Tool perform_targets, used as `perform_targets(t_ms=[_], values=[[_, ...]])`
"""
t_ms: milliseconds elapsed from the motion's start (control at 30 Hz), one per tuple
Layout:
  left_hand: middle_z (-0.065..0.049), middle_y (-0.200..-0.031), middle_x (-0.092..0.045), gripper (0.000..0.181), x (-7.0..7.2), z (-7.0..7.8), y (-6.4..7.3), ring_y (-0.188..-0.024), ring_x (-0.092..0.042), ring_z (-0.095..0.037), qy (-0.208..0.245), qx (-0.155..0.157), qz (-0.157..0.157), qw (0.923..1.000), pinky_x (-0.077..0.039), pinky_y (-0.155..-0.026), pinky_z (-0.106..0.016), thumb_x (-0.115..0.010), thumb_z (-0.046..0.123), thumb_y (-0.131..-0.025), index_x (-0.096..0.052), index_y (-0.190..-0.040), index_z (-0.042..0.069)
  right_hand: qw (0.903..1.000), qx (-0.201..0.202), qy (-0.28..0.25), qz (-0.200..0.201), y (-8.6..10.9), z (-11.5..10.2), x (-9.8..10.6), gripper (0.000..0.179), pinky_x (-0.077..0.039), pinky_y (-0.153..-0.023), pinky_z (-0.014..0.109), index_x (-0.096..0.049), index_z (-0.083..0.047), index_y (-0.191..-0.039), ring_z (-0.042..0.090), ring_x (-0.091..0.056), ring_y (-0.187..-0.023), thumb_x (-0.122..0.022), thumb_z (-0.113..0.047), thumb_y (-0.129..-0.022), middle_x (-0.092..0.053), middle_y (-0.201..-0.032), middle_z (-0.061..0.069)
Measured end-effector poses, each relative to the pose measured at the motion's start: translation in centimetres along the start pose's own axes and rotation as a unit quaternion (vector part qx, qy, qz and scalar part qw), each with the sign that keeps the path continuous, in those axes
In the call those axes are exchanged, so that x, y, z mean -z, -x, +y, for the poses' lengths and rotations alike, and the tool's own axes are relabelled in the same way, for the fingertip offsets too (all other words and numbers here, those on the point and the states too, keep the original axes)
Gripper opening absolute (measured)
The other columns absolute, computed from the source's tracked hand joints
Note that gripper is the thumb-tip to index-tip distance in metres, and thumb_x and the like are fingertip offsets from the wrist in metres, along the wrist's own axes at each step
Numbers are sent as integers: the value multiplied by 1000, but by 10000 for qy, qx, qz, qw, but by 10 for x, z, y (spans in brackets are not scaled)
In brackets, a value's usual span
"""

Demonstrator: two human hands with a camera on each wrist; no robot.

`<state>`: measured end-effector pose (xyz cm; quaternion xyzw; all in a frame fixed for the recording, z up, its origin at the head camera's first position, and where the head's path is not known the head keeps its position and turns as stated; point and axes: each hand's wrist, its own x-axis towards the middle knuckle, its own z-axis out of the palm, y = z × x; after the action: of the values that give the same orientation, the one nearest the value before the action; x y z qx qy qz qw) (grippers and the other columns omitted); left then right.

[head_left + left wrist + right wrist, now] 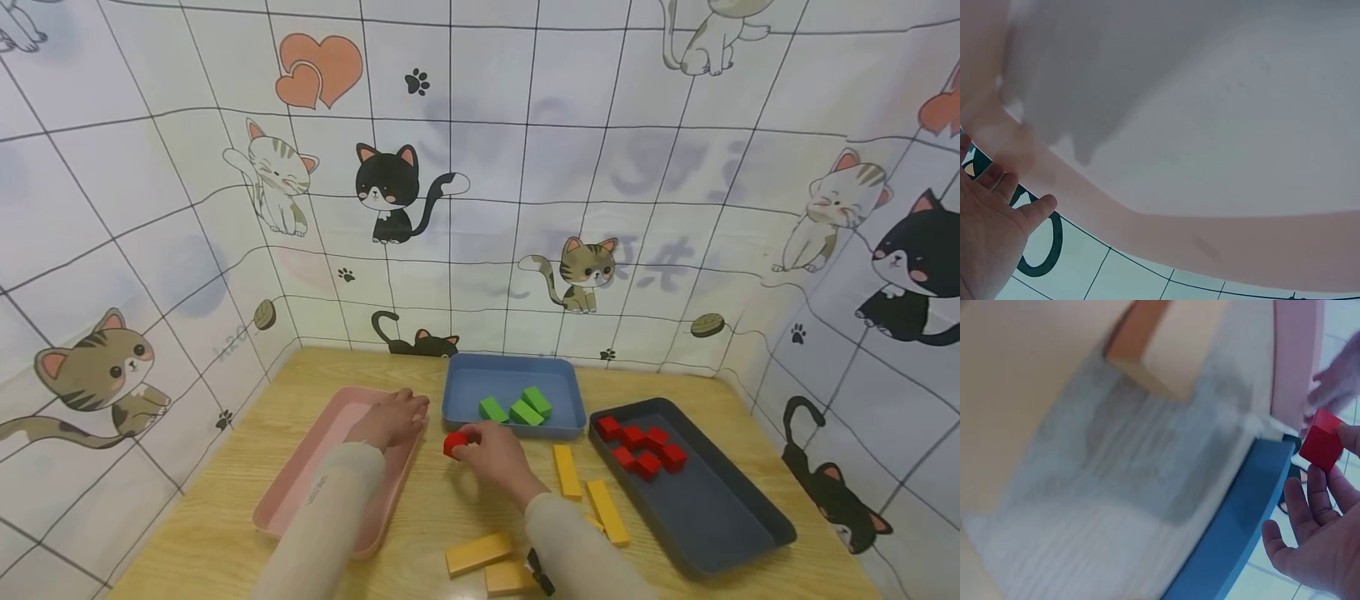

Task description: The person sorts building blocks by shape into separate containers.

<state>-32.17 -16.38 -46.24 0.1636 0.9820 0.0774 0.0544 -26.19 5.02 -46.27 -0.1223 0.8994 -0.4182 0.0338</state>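
Observation:
My right hand (495,458) pinches a red block (453,443) between thumb and fingertips, just right of the pink tray (296,467) and in front of the blue tray (510,367). The right wrist view shows the same red block (1324,440) at the thumb and fingertips, the other fingers spread. Over the far right corner of the pink tray, my left hand (390,418) is extended with nothing in it. In the left wrist view that hand (991,231) lies by the tray's rim; whether it touches cannot be told.
Several green blocks (527,412) lie in the blue tray. At the right, a dark grey tray (720,508) holds several red blocks (647,462). Yellow blocks (567,472) lie on the wooden table (202,508), some near my right forearm. A cat-patterned sheet (480,250) encloses the back and sides.

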Motion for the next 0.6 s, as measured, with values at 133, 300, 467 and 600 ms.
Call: perform_targets(t_ms=[133, 300, 467, 600], values=[[-20, -142, -44, 38, 0, 1, 2, -131, -44, -42, -27, -35, 32, 10000, -42, -101, -60, -53, 29, -103, -53, -138, 15, 9998, -82, 37, 173, 0, 1, 16, 27, -53, -82, 40, -72, -9, -113, 19, -60, -90, -71, -23, -90, -68, -102, 0], [-21, -143, -43, 38, 3, 3, 5, -131, -43, -44, 41, -54, 19, 10000, -41, -100, -61, -52, 28, -104, -51, -139, 14, 9995, -95, 88, 295, -1, 8, 36, 33, -53, -82, 39, -69, -7, -119, 19, -61, -91, -71, -23, -90, -68, -105, 3], [-21, -142, -43, 37, 6, 2, 6, -130, -44, -43, 65, -79, 6, 9999, -41, -100, -61, -51, 26, -104, -51, -139, 13, 9988, -197, 64, 446, -2, 17, 49, 36, -53, -81, 41, -68, -6, -121, 21, -63, -93, -70, -23, -90, -69, -107, 4], [-19, -140, -44, 38, 6, 1, 6, -130, -44, -42, 111, -110, -39, 9999, -41, -99, -61, -51, 26, -104, -51, -139, 13, 9977, -392, -111, 535, 0, 24, 58, 36, -53, -78, 39, -68, -7, -123, 20, -63, -92, -70, -23, -91, -69, -107, 5]])
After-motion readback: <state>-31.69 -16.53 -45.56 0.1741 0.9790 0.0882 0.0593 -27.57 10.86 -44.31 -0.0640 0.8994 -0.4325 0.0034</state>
